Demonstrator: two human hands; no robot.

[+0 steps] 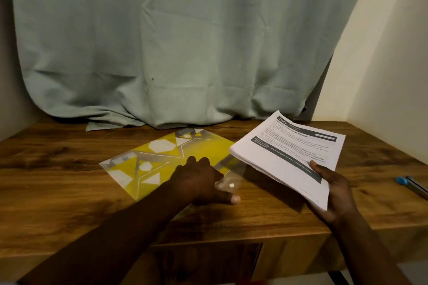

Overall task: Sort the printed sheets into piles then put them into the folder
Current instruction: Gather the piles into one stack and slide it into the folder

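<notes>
A yellow plastic folder with white and grey shapes lies flat in the middle of the wooden table. My left hand rests on the folder's right end, its fingers gripping the clear flap with the snap button. My right hand holds a thick stack of printed sheets from below, thumb on top. The stack is tilted and raised above the table, its near-left corner just to the right of the folder's edge.
A pale green cloth hangs behind the table and pools on its back edge. A blue-capped pen lies at the table's far right. A cream wall closes in the right side.
</notes>
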